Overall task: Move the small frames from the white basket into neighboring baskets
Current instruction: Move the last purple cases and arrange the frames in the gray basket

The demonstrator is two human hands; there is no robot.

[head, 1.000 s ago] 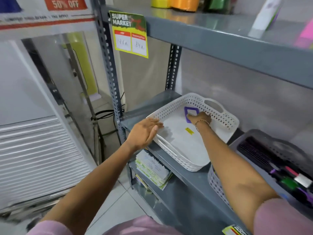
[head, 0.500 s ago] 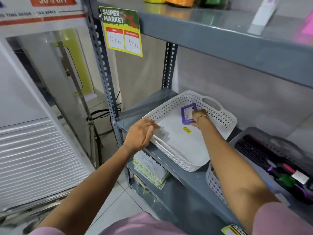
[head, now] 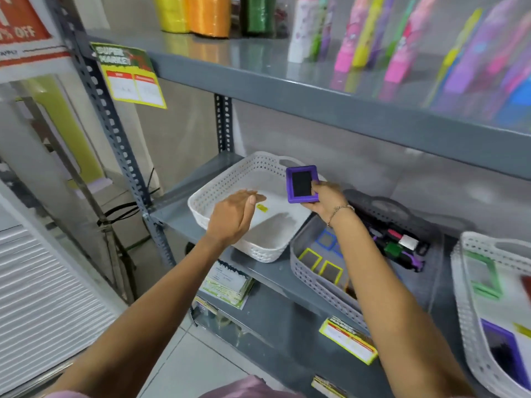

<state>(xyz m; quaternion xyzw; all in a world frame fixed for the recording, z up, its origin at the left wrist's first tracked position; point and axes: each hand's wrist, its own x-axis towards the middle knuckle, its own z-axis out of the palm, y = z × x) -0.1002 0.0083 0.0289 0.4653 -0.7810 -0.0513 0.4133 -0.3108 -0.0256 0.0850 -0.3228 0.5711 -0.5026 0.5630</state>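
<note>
My right hand (head: 323,200) grips a small purple frame (head: 301,184) with a dark centre, held upright in the air above the right end of the white basket (head: 227,179). Only a small yellow tag (head: 262,207) shows on that basket's floor. Over its front half my left hand (head: 234,215) hovers, fingers loosely apart and holding nothing. To the right sits a grey basket (head: 316,278) containing yellow and blue small frames. Behind it a dark basket (head: 402,214) holds more coloured items.
Another white basket (head: 471,305) at the far right holds green and purple frames. The grey upper shelf (head: 316,90) hangs low over the baskets, with colourful packages on it. A perforated metal post (head: 115,122) stands left of the shelf. Yellow price tags hang on shelf edges.
My right hand has lifted the purple frame out of the white basket and carried it right. My left hand let go of the basket's rim. The view swung right, revealing more baskets.
</note>
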